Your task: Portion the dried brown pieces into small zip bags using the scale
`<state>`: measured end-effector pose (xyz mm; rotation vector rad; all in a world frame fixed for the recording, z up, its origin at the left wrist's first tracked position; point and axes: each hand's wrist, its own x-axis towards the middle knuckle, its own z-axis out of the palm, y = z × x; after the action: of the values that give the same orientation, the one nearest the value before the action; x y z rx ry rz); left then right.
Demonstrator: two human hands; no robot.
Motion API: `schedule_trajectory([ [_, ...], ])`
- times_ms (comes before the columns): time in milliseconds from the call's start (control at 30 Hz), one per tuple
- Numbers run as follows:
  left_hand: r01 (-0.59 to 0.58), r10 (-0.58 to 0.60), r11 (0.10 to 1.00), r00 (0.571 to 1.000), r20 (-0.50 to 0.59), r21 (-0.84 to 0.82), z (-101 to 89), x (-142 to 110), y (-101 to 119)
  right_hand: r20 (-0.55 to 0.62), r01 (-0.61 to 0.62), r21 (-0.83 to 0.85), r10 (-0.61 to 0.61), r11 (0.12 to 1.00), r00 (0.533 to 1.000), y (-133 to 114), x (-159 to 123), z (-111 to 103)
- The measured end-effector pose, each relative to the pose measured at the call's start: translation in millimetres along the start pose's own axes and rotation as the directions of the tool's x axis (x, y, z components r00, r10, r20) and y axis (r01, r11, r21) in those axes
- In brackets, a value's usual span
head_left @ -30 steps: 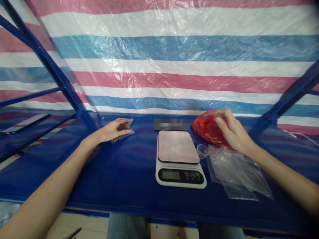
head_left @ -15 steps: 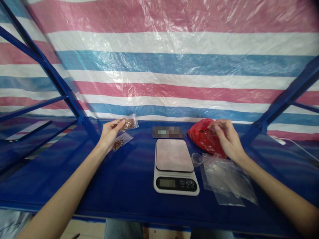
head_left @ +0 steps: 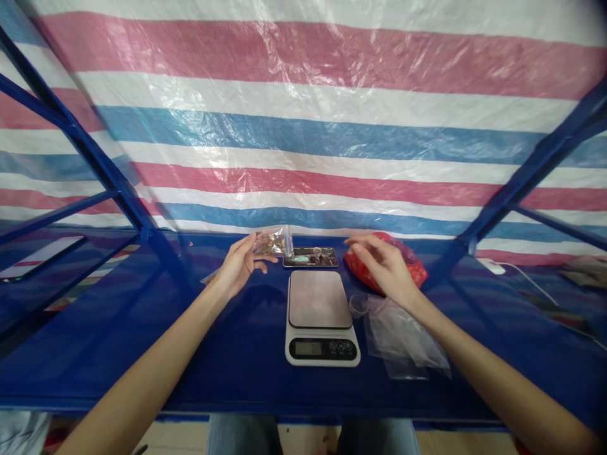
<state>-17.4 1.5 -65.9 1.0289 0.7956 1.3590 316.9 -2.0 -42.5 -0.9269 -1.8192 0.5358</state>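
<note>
My left hand (head_left: 241, 264) pinches a small clear bag of brown pieces (head_left: 274, 241) and holds it up left of the white kitchen scale (head_left: 320, 317). My right hand (head_left: 382, 264) hovers in front of the red plastic bag (head_left: 411, 268), fingers loosely curled with nothing visible in them. A small clear cup (head_left: 359, 306) stands just right of the scale. Several empty clear bags (head_left: 403, 335) lie under my right forearm. Behind the scale lies a phone (head_left: 310, 257).
The blue table (head_left: 227, 354) sits inside a blue metal frame (head_left: 109, 170) backed by a striped tarp (head_left: 303, 126). Another phone (head_left: 40, 256) lies on a shelf at the far left. A white charger with cable (head_left: 493, 266) lies at the right.
My left hand lifted one small filled bag off the table and carried it right toward the scale. My right hand drew left from the red bag. The camera tilted up.
</note>
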Motion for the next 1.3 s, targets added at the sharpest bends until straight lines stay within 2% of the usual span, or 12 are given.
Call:
schedule_trajectory([
  [100, -0.007, 0.007, 1.0, 0.994, 0.108, -0.004, 32.0, 14.2, 8.1, 0.209, -0.11, 0.198, 0.068, 0.974, 0.976, -29.0, 30.1, 26.8],
  [200, -0.078, 0.071, 0.995, 0.991, 0.112, 0.055, 63.3, 29.0, 17.5, 0.205, -0.196, 0.356, 0.128, 0.914, 0.97, -37.5, 63.4, 38.4],
  [333, -0.168, 0.169, 0.983, 0.986, -0.014, 0.07, 88.6, 45.4, 23.1, 0.26, -0.313, 0.387, 0.223, 0.867, 0.94, -30.8, 92.1, 31.0],
  [467, -0.215, 0.238, 0.965, 0.958, -0.157, 0.153, 95.2, 57.0, 17.4, 0.306, -0.39, 0.417, 0.278, 0.821, 0.911, -22.4, 102.9, 20.8],
  [533, -0.328, 0.401, 0.896, 0.887, -0.23, 0.298, 95.2, 60.1, 14.6, 0.279, -0.394, 0.449, 0.293, 0.802, 0.915, -18.8, 106.5, 17.8],
  [633, -0.478, 0.675, 0.673, 0.709, -0.205, 0.564, 97.0, 62.0, 18.3, 0.257, -0.4, 0.496, 0.31, 0.771, 0.915, -14.6, 111.5, 14.8],
  [667, -0.487, 0.689, 0.623, 0.711, -0.136, 0.611, 98.9, 62.6, 21.8, 0.267, -0.4, 0.508, 0.301, 0.763, 0.915, -13.5, 112.9, 14.3],
  [767, -0.47, 0.459, 0.633, 0.868, 0.191, 0.615, 107.9, 67.5, 34.7, 0.289, -0.38, 0.536, 0.259, 0.754, 0.922, -11.5, 115.8, 15.8],
  [800, -0.452, 0.343, 0.665, 0.892, 0.295, 0.595, 111.0, 70.1, 38.5, 0.285, -0.37, 0.547, 0.249, 0.751, 0.926, -11.0, 116.5, 17.4],
  [900, -0.377, 0.113, 0.744, 0.885, 0.453, 0.551, 115.9, 78.5, 46.3, 0.263, -0.358, 0.571, 0.248, 0.739, 0.932, -8.3, 117.9, 24.5],
  [1100, -0.283, -0.105, 0.745, 0.844, 0.525, 0.604, 102.8, 84.8, 52.3, 0.364, -0.421, 0.528, 0.252, 0.737, 0.897, 3.6, 115.0, 38.1],
  [1300, -0.166, -0.259, 0.751, 0.817, 0.516, 0.64, 86.1, 88.1, 52.0, 0.425, -0.415, 0.498, 0.203, 0.761, 0.882, 15.4, 107.1, 46.1],
])
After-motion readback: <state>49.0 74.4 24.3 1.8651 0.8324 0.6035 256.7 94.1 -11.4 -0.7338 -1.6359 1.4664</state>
